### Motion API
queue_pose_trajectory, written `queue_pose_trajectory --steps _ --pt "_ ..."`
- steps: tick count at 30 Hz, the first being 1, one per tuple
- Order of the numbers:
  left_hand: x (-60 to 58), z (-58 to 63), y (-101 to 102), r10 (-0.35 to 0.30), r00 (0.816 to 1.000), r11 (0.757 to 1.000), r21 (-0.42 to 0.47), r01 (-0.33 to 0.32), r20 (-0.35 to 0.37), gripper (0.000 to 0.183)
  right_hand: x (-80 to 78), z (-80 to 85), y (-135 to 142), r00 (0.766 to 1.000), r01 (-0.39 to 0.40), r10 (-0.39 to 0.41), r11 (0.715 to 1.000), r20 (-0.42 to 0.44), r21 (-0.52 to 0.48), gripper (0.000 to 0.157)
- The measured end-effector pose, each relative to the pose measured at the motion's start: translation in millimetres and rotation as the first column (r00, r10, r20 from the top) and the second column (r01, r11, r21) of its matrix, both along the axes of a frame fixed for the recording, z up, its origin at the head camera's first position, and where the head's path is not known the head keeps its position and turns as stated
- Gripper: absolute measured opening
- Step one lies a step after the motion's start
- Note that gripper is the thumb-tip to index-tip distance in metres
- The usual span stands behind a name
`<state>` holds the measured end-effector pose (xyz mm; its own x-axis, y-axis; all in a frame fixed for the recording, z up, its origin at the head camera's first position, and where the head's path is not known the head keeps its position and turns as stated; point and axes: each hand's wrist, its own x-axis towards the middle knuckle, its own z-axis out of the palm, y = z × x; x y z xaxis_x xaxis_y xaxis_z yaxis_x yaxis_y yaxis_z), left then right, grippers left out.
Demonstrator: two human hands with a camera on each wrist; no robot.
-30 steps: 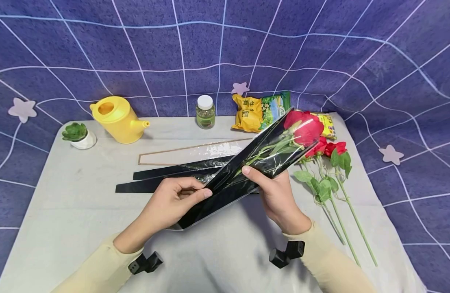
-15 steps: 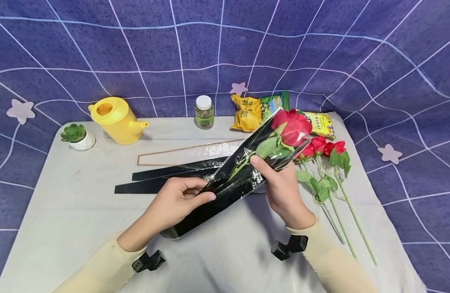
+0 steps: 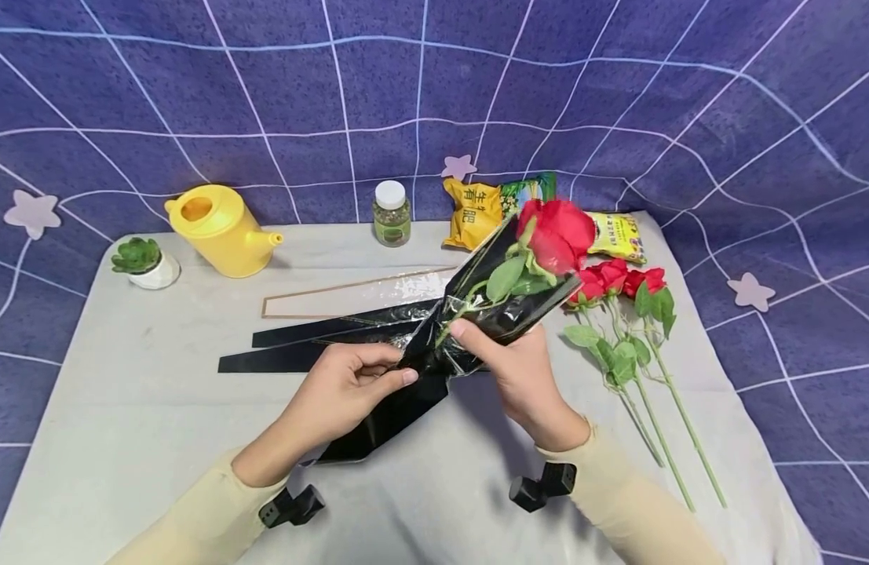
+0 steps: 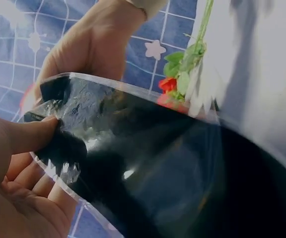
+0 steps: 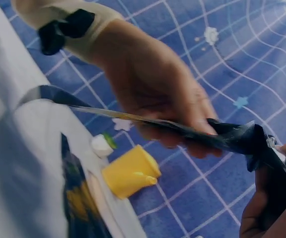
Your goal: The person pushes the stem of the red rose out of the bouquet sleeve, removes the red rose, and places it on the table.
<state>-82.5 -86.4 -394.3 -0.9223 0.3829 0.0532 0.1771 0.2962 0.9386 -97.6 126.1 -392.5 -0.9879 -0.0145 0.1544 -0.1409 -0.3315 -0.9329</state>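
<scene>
A black flower sleeve with a clear front slants up across the middle of the head view. Inside its wide upper end sits a red rose with green leaves, its bloom at the sleeve's mouth. My left hand pinches the sleeve's edge near its lower part, thumb on top. Higher up, my right hand grips the sleeve around the stem, thumb across the clear front. The film is creased and gathered between the two hands. The lower stem is hidden. In the left wrist view the sleeve's dark film fills much of the picture.
More flower sleeves lie flat behind the left hand. Several loose roses lie on the right. Along the back stand a potted succulent, a yellow watering can, a jar and some packets.
The rose's bloom has moved left within the head view and the right hand has drawn back left, bunching the sleeve's middle. The left hand keeps its pinch at nearly the same spot.
</scene>
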Motion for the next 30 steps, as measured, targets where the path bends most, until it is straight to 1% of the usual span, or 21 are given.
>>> queue_pose_trajectory --steps 2,3,6,8,12,15,17,19,21,24,27,30 --pt "-0.7 0.9 -0.1 0.001 1.000 1.000 0.009 -0.001 -0.006 0.012 3.1 -3.4 -4.1 0.999 -0.044 0.043 0.998 0.008 0.053 0.049" --pt "-1.0 1.3 -0.1 0.001 1.000 1.000 0.017 -0.001 -0.008 0.013 4.1 -5.2 -6.2 0.997 -0.072 0.072 0.996 0.005 0.060 0.049" --pt "-1.8 1.6 -0.9 0.006 1.000 0.999 0.033 -0.006 0.010 0.012 7.0 -9.6 -10.5 0.992 -0.124 0.123 0.990 0.018 0.068 0.051" --pt "-1.8 1.4 -2.2 0.007 1.000 0.999 0.043 -0.008 0.024 0.012 7.9 -10.3 -11.2 0.991 -0.133 0.131 0.989 0.035 0.068 0.053" --pt "-2.3 1.1 -6.2 0.004 0.999 0.999 0.038 -0.005 0.040 0.016 7.7 -7.6 -8.8 0.992 -0.118 0.112 0.988 0.060 0.101 0.057" --pt "-2.9 2.5 -10.0 0.006 0.999 1.000 0.003 -0.006 0.032 0.019 6.0 -2.3 -4.3 0.994 -0.097 0.091 0.990 0.056 0.105 0.059" --pt "-3.8 3.6 -12.2 0.009 1.000 1.000 -0.020 -0.008 0.028 0.021 2.2 0.4 0.9 0.996 -0.078 0.075 0.994 0.046 0.080 0.059" --pt "-4.6 4.5 -14.8 0.014 1.000 0.999 -0.051 -0.013 0.016 0.021 -2.7 2.7 6.3 0.998 -0.056 0.055 0.998 0.043 0.028 0.057" --pt "-5.4 4.7 -17.6 0.025 1.000 0.997 -0.068 -0.024 0.019 0.023 -7.6 3.5 12.3 0.998 -0.025 0.027 0.999 0.063 -0.030 0.054" --pt "-5.9 4.1 -21.0 0.034 0.999 0.996 -0.082 -0.032 0.020 0.026 -11.2 4.1 18.1 0.995 -0.013 0.021 0.997 0.100 -0.080 0.052" --pt "-5.8 4.0 -22.0 0.022 0.999 0.997 -0.076 -0.019 0.028 0.028 -11.4 3.5 20.0 0.993 -0.025 0.034 0.996 0.111 -0.081 0.052" --pt "-5.7 4.8 -19.9 -0.011 0.999 0.998 -0.057 0.013 0.035 0.034 -11.1 2.5 18.8 0.995 -0.048 0.055 0.995 0.080 -0.083 0.055"
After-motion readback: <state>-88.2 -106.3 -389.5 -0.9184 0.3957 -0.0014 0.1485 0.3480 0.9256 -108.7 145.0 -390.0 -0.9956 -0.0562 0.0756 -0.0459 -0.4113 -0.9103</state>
